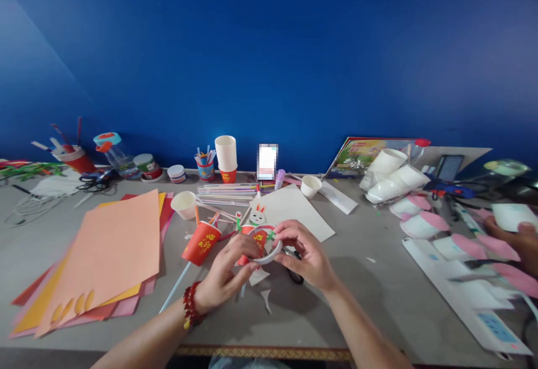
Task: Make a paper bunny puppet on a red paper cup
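My left hand (pixel 229 271) and my right hand (pixel 303 254) meet over the grey table (pixel 378 296), both closed on a white paper ring (pixel 269 256), a cut cup rim. Behind the ring stands a small red cup craft (pixel 252 240) with green bits. A paper rabbit face (pixel 258 215) lies just beyond it. A red paper cup (pixel 200 243) with gold print lies tilted on a stick, left of my left hand. Black scissors (pixel 294 271) lie partly hidden under my right hand. A red bead bracelet (pixel 191 304) is on my left wrist.
Stacked orange, yellow and pink sheets (pixel 105 257) cover the left. Straws (pixel 227 192), white cups (pixel 226 153) and jars (pixel 147 166) line the back. Bagged white cups (pixel 389 176) and pink-and-white cut pieces (pixel 445 243) lie right, where another person's hand (pixel 516 240) holds paper.
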Motion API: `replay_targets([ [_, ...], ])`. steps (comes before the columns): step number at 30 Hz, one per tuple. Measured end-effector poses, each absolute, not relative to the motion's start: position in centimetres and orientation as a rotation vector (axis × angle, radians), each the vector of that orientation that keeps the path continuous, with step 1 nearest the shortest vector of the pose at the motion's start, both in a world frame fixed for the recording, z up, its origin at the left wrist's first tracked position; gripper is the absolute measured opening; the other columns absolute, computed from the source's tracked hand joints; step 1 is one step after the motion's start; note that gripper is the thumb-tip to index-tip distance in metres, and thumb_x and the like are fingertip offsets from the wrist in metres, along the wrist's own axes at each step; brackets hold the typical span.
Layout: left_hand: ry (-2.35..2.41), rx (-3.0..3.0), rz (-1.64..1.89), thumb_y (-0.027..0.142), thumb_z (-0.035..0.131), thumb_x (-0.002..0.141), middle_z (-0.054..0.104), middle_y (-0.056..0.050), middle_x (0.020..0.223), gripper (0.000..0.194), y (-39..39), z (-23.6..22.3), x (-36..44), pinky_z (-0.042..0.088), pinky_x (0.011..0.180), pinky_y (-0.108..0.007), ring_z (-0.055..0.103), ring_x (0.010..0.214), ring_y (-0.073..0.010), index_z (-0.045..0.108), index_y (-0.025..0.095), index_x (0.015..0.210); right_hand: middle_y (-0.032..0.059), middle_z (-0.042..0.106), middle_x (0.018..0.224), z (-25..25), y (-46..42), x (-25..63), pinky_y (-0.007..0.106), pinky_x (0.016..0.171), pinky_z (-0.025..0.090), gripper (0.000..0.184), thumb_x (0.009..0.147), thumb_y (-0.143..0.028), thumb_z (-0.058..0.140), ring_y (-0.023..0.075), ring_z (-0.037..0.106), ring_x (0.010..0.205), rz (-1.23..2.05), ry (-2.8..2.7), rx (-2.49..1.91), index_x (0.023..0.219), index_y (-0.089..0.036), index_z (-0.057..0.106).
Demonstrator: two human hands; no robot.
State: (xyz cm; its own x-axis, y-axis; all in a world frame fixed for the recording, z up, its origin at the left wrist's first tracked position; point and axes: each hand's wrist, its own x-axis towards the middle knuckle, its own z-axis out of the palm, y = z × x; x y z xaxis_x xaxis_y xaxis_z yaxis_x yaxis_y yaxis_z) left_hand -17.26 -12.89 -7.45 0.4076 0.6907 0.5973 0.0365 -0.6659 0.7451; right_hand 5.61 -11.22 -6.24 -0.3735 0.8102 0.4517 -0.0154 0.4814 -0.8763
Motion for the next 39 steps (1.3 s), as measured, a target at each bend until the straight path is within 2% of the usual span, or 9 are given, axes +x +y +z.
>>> replay_targets([
  [4,0.552,2.151,1.323,0.009,0.055,0.092,0.066,-0.009,0.095,0.015,-12.7,-7.4,-17.1,0.049,0.090,-0.041,0.060,0.097,-0.0226,0.059,0.017,0.104,0.0086,0.050,0.128,-6.6,-11.7,5.3,0.032,0.086,0.055,0.034,0.084,-0.021,0.073,0.0207,0.061,0.107,1.109,-1.623,-0.676,0.115,-0.029,0.063],
  [8,0.447,2.270,1.248,0.006,0.051,0.092,0.067,-0.010,0.099,0.021,-12.6,-7.2,-17.1,0.049,0.094,-0.043,0.059,0.103,-0.0229,0.057,0.017,0.109,0.0112,0.046,0.142,-6.8,-11.6,5.4,0.031,0.078,0.058,0.063,0.079,-0.031,0.080,0.0188,0.064,0.097,1.428,-1.424,-0.617,0.135,-0.032,0.051],
  [13,0.588,2.444,1.258,0.005,0.055,0.090,0.065,-0.011,0.114,0.028,-13.1,-7.7,-17.4,0.044,0.104,-0.049,0.054,0.118,-0.0251,0.058,0.020,0.114,0.0048,0.074,0.090,-7.2,-11.5,5.4,0.026,0.072,0.057,0.032,0.085,-0.033,0.074,0.0143,0.069,0.076,1.666,-1.341,-0.617,0.114,-0.022,0.066],
  [18,0.873,1.954,1.591,0.022,0.063,0.090,0.045,-0.019,0.143,0.050,-12.9,-8.7,-17.2,0.044,0.105,-0.053,0.044,0.134,-0.0326,0.045,0.021,0.136,0.0035,0.075,0.088,-6.8,-12.2,5.2,0.027,0.075,0.056,0.016,0.087,-0.030,0.071,0.0161,0.070,0.080,1.481,-1.486,-0.701,0.101,-0.022,0.069],
  [21,0.884,1.674,1.509,0.023,0.054,0.096,0.063,-0.013,0.121,0.034,-12.6,-9.3,-17.1,0.056,0.088,-0.038,0.064,0.110,-0.0242,0.051,0.023,0.130,0.0054,0.073,0.094,-6.4,-12.4,5.0,0.029,0.081,0.054,0.012,0.091,-0.027,0.065,0.0184,0.068,0.089,1.230,-1.735,-0.745,0.097,-0.021,0.071],
  [24,0.896,1.650,1.506,0.018,0.052,0.097,0.068,-0.005,0.098,0.021,-12.6,-9.7,-17.2,0.054,0.077,-0.028,0.067,0.087,-0.0164,0.059,0.023,0.117,0.0049,0.071,0.094,-6.5,-12.1,5.0,0.027,0.079,0.054,0.012,0.092,-0.027,0.062,0.0183,0.067,0.088,1.054,-1.811,-0.785,0.097,-0.021,0.070],
  [27,0.821,1.789,1.511,0.015,0.057,0.094,0.067,-0.007,0.098,0.020,-12.9,-9.4,-17.5,0.052,0.080,-0.032,0.064,0.090,-0.0188,0.062,0.021,0.113,0.0038,0.070,0.092,-6.8,-11.8,5.1,0.024,0.069,0.054,0.013,0.094,-0.027,0.059,0.0164,0.067,0.079,0.982,-1.794,-0.883,0.103,-0.021,0.065],
  [33,0.751,2.110,1.435,0.007,0.057,0.091,0.067,-0.007,0.093,0.026,-12.9,-7.8,-17.6,0.047,0.081,-0.036,0.060,0.089,-0.0206,0.063,0.019,0.114,0.0062,0.072,0.107,-6.9,-11.9,5.1,0.032,0.087,0.053,0.033,0.094,-0.020,0.057,0.0197,0.067,0.093,0.577,-1.991,-0.816,0.127,-0.026,0.058],
  [39,0.633,2.150,1.381,0.015,0.061,0.091,0.067,-0.006,0.093,0.027,-12.9,-7.6,-17.5,0.045,0.090,-0.042,0.059,0.087,-0.0205,0.062,0.019,0.117,0.0073,0.072,0.114,-7.3,-11.7,5.4,0.034,0.095,0.050,0.027,0.097,-0.020,0.053,0.0212,0.067,0.107,0.535,-2.006,-0.724,0.121,-0.026,0.062],
])
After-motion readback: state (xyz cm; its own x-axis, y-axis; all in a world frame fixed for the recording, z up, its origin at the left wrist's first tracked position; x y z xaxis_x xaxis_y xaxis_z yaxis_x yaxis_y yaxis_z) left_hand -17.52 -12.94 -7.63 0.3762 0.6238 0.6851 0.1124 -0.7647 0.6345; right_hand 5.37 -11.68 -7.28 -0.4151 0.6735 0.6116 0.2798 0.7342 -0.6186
